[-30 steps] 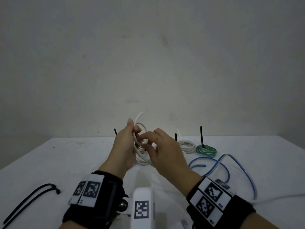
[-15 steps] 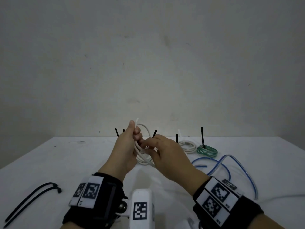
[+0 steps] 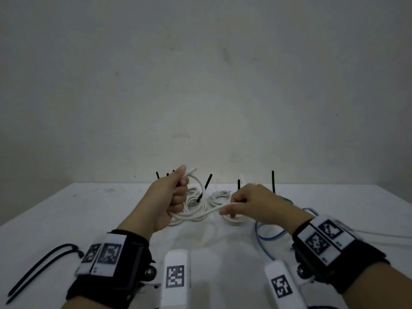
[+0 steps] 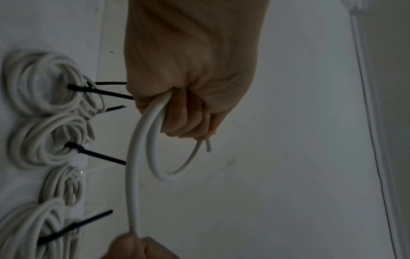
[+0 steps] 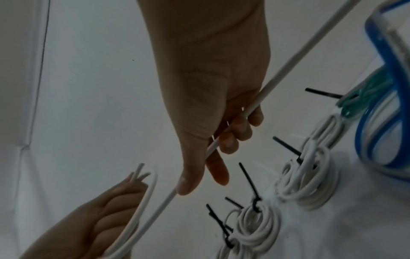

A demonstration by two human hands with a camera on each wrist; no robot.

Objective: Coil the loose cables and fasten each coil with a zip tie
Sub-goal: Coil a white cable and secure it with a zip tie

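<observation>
My left hand [image 3: 178, 192] is raised over the table in a fist and grips a small loop of white cable [image 3: 200, 186], whose cut end sticks up past the thumb. From the fist the same cable runs right to my right hand [image 3: 234, 205], which pinches it between thumb and fingers. In the left wrist view the loop [image 4: 155, 168] hangs from the left hand [image 4: 188, 112]. In the right wrist view the cable [image 5: 288, 57] passes through the right hand [image 5: 213, 145] toward the left hand [image 5: 106, 210].
Several white coils [image 3: 197, 202] tied with black zip ties [image 3: 206, 186] lie at the back of the white table [image 3: 66, 210]. A green coil [image 5: 363, 98] and a loose blue cable [image 3: 267, 238] lie to the right. Loose black zip ties [image 3: 44, 264] are at the near left.
My right hand has moved right and down away from the left, drawing a stretch of white cable out between them. The left hand keeps its loop and stays near the same spot.
</observation>
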